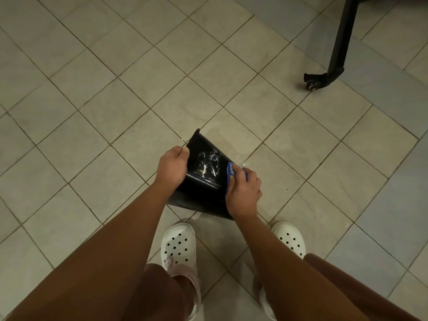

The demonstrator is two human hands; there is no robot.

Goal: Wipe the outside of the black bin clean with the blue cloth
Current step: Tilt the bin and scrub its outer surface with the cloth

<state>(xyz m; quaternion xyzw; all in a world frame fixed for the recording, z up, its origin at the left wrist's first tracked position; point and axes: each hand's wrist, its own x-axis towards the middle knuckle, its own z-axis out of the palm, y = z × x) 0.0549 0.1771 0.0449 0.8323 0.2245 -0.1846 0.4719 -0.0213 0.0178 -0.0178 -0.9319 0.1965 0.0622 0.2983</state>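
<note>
We hold the glossy black plastic bin [203,174] tilted over the beige tiled floor [92,100], just beyond our white perforated clogs [178,246]. Our left hand [172,166] curls its fingers round the bin's left wall. Our right hand [243,193] clamps the crumpled blue cloth [230,171] against the right wall.

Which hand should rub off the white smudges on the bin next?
The right hand: it holds the blue cloth against the black bin, just beside the white smudges. The left hand grips the bin's other side, steadying it.
</note>
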